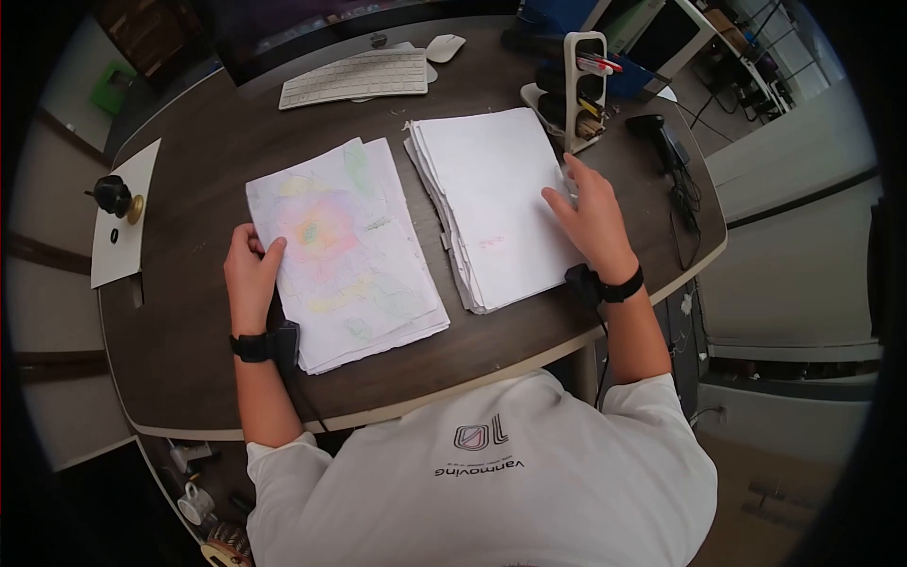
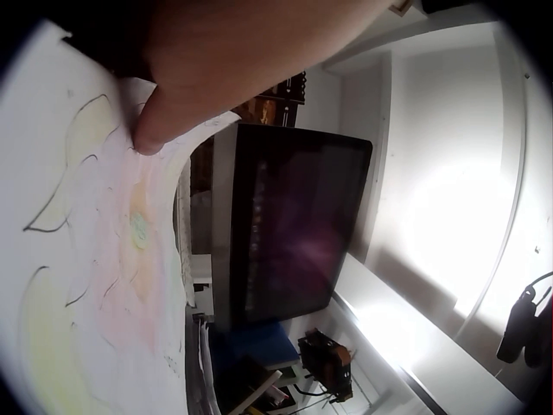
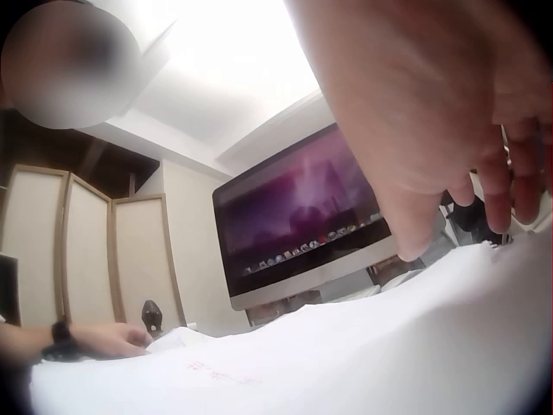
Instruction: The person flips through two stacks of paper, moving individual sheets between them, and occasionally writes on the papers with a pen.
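Observation:
A sheet with a coloured flower drawing (image 1: pixel 316 236) lies on top of a small paper stack on the left side of the desk. My left hand (image 1: pixel 251 279) grips its left edge, thumb over the top and fingers curled at the side. In the left wrist view the thumb presses on the drawing (image 2: pixel 138 229). To the right lies a thicker stack of white paper (image 1: pixel 491 189) with faint red marks. My right hand (image 1: pixel 595 213) hovers at that stack's right edge, fingers extended. The right wrist view shows the right hand (image 3: pixel 432 130) close over the paper (image 3: pixel 285 363).
A white keyboard (image 1: pixel 354 77) and mouse (image 1: pixel 445 48) sit at the back, before a monitor (image 3: pixel 302 207). A pen holder (image 1: pixel 584 90) stands behind the right stack. A black corded device (image 1: pixel 661 142) lies at the right. A white board (image 1: pixel 128 222) with a black object is at the left.

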`<action>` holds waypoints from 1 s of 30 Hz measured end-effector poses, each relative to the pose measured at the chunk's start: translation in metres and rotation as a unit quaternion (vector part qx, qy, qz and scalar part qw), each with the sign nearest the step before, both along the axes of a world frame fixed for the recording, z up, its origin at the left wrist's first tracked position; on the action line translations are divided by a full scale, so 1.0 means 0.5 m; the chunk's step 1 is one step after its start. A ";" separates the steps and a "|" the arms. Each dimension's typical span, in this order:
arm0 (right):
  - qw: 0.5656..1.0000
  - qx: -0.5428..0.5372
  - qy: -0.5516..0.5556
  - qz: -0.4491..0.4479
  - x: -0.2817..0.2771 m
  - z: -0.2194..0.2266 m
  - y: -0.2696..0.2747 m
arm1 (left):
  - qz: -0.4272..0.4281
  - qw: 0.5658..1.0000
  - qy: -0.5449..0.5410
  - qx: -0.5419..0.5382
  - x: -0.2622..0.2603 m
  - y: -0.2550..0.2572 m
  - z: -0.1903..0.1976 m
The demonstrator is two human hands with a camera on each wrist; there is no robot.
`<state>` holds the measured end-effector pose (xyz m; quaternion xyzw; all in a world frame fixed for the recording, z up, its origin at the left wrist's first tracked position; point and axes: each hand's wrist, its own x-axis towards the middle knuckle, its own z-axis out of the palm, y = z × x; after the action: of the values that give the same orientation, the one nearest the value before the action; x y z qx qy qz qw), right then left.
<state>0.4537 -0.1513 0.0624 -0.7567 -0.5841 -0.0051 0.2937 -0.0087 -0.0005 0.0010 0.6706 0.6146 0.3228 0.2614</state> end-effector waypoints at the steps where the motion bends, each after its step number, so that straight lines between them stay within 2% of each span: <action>1: 0.999 0.017 -0.044 0.012 -0.011 0.008 -0.009 | -0.015 0.999 -0.031 -0.004 -0.002 0.003 -0.003; 2: 0.995 0.035 -0.088 0.021 -0.023 0.018 -0.017 | -0.012 1.000 -0.028 -0.002 -0.010 0.010 -0.010; 4: 0.993 0.074 -0.079 0.057 -0.069 0.039 -0.029 | -0.046 0.992 -0.113 -0.009 -0.022 0.022 -0.022; 5: 0.994 0.050 0.033 0.097 -0.104 0.052 -0.040 | -0.046 0.993 -0.111 -0.009 -0.023 0.022 -0.021; 6: 0.980 0.025 0.145 0.135 -0.137 0.057 -0.049 | -0.070 0.970 -0.231 -0.027 -0.025 0.022 -0.017; 7: 0.969 0.002 0.185 0.164 -0.162 0.055 -0.056 | -0.095 0.932 -0.346 -0.045 -0.026 0.021 -0.011; 8: 0.955 -0.020 0.225 0.193 -0.187 0.051 -0.061 | -0.099 0.933 -0.343 -0.045 -0.022 0.017 -0.003; 10: 0.937 -0.011 0.282 0.205 -0.242 0.046 -0.061 | -0.084 0.875 -0.476 -0.033 -0.006 0.004 0.015; 11: 0.937 0.011 0.288 0.195 -0.267 0.038 -0.057 | -0.102 0.865 -0.490 -0.047 -0.029 0.015 -0.011; 13: 0.937 0.032 0.294 0.183 -0.312 0.018 -0.047 | -0.111 0.851 -0.511 -0.053 -0.017 0.003 -0.001; 14: 0.921 0.041 0.333 0.195 -0.332 0.008 -0.042 | -0.117 0.836 -0.533 -0.059 -0.013 0.000 0.003; 15: 0.904 0.050 0.371 0.207 -0.341 -0.001 -0.040 | -0.120 0.836 -0.532 -0.059 -0.015 0.000 0.002; 16: 0.905 0.053 0.370 0.205 -0.340 -0.013 -0.040 | -0.132 0.845 -0.514 -0.064 -0.017 0.001 -0.003; 18: 0.859 -0.103 0.453 0.217 -0.334 -0.031 -0.043 | -0.146 0.852 -0.498 -0.070 -0.008 -0.001 -0.005; 19: 0.869 -0.054 0.448 0.203 -0.337 -0.034 -0.043 | -0.132 0.845 -0.512 -0.076 0.002 -0.006 0.002; 21: 0.875 -0.052 0.452 0.169 -0.317 -0.012 -0.052 | -0.122 0.836 -0.528 -0.085 0.000 -0.004 -0.007; 23: 0.884 -0.048 0.450 0.119 -0.278 -0.001 -0.058 | -0.240 0.787 -0.556 -0.122 -0.034 0.017 -0.033; 24: 0.871 -0.055 0.478 0.101 -0.248 0.005 -0.063 | -0.240 0.784 -0.559 -0.123 -0.021 0.013 -0.021; 26: 0.857 -0.055 0.506 0.074 -0.173 0.013 -0.072 | -0.093 0.879 -0.453 -0.117 0.005 -0.001 0.017; 27: 0.839 -0.015 0.543 0.038 -0.148 0.023 -0.074 | -0.075 0.908 -0.400 -0.096 -0.002 0.007 0.010; 28: 0.817 0.024 0.577 0.002 -0.123 0.032 -0.076 | -0.068 0.907 -0.403 -0.098 -0.007 0.012 -0.002; 29: 0.819 0.049 0.572 -0.005 -0.086 0.031 -0.081 | -0.039 0.961 -0.271 -0.030 -0.009 0.017 -0.015; 30: 0.821 0.075 0.567 -0.012 -0.048 0.028 -0.085 | -0.010 0.991 -0.131 0.038 -0.010 0.019 -0.024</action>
<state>0.4295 -0.1939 0.0765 -0.6086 -0.3038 0.3776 0.6283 -0.0138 0.0091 -0.0109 0.6378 0.5561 0.4281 0.3173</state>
